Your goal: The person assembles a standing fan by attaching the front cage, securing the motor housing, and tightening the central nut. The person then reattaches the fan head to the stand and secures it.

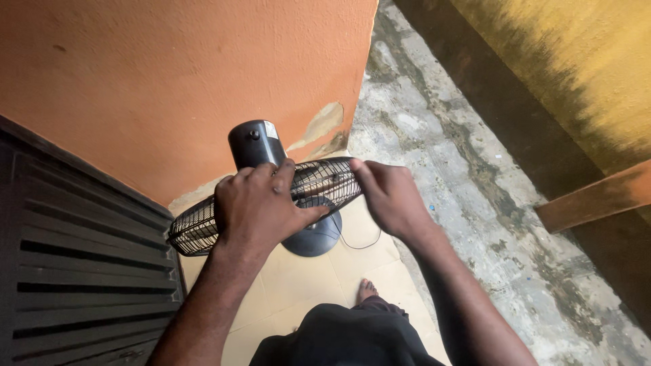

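Gripping the fan's wire grille (319, 181) above the tiled floor (352, 261) by the orange wall (169, 74), left hand (261, 207) clamps the rim, right hand (388, 196) pinches its edge; grille looks light, springy, bendable, best held at the rim, not thin wires.

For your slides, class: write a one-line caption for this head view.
Both hands, left hand and right hand, grip the black fan's wire guard beside an orange wall.

House yard: orange wall (169, 81), stained concrete floor (488, 203).
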